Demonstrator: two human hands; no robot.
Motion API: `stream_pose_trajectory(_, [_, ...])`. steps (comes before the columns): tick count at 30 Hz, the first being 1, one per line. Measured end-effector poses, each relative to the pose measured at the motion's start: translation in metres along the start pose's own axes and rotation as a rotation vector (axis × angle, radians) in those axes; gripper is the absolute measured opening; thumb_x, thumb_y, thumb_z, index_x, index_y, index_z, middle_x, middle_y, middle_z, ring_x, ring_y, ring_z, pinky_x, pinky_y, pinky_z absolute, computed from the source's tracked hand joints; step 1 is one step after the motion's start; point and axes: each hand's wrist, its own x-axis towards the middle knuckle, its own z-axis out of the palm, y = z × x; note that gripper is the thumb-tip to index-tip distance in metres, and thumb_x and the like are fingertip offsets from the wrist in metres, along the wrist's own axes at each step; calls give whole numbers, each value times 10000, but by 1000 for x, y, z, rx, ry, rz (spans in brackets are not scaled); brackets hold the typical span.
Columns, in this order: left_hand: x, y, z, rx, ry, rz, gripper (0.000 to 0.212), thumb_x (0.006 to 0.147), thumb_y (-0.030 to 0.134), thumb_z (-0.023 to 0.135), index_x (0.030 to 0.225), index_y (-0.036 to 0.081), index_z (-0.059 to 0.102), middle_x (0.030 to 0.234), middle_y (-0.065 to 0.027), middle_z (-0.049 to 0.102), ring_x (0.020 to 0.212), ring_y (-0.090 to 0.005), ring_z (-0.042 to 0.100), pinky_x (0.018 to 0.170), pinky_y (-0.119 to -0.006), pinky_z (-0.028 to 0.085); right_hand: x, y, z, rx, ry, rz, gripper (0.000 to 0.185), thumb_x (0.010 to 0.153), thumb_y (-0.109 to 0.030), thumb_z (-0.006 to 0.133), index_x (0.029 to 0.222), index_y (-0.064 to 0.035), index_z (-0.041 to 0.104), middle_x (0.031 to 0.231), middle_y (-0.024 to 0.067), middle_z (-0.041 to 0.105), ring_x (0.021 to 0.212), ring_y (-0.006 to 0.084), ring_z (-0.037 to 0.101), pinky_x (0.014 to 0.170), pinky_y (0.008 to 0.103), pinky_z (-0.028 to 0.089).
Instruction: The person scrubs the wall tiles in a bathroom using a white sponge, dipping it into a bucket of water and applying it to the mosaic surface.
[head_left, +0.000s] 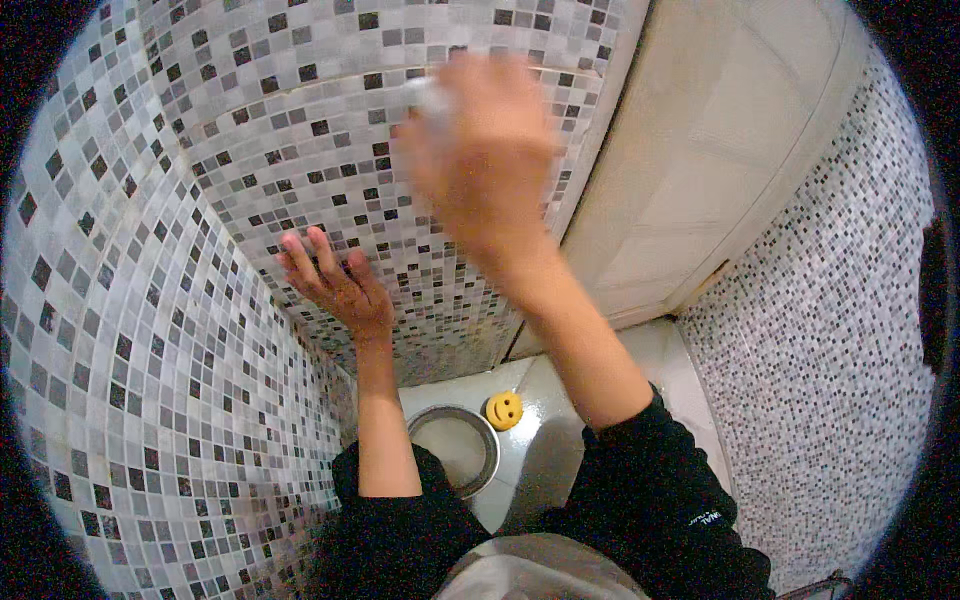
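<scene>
My right hand (491, 142) is raised in front of the mosaic-tiled wall (330, 142) and blurred by motion. Its fingers are closed around a whitish object (431, 101), mostly hidden and too blurred to name. Lower and to the left, my left hand (337, 289) holds nothing. Its fingers are spread towards the same wall, near the corner; whether they touch the tiles I cannot tell. Below my arms, a round metal basin (491, 450) with cloudy pale contents stands on the floor. Beside it lies a round yellow sponge-like thing (503, 411) with a smiling face.
A second tiled wall (127, 360) rises close on my left. To the right of the facing wall is a cream panelled door (675, 165) in its frame. Another mosaic wall (810, 360) stands farther right. The pale floor (529, 382) shines as if wet.
</scene>
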Motion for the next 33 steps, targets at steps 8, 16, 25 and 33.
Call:
stream_pose_trajectory(8, [4,-4,-4,49,22,75,484,1011,292,408,1447,85,368,1529,-147,271,1418,-362,215,1145,-523,161,2,37,-22,131,-57,-42,249,701,-86,702,916,-40,585,864,139,555,806,318,563,641,409,481])
stream_pose_trajectory(16, [-1,2,-2,-11,-22,8,480,997,264,445,1440,88,388,1538,-144,255,1421,-361,212,1149,-521,149,-83,38,-21,136,-112,67,328,699,-123,736,976,-39,584,879,179,535,795,354,556,654,431,484])
stream_pose_trajectory(25, [0,0,-3,-3,-25,15,479,1005,272,423,1437,68,386,1539,-166,250,1426,-371,199,1153,-522,126,-54,42,-17,95,48,8,266,683,-31,733,915,-40,602,825,130,549,729,299,551,609,389,461])
stream_pose_trajectory(33, [2,3,-1,-22,-10,52,477,1005,283,423,1428,64,399,1535,-159,262,1425,-354,209,1152,-521,142,-29,48,-23,98,-24,-9,304,700,-111,727,962,-52,584,898,174,543,828,356,553,670,432,483])
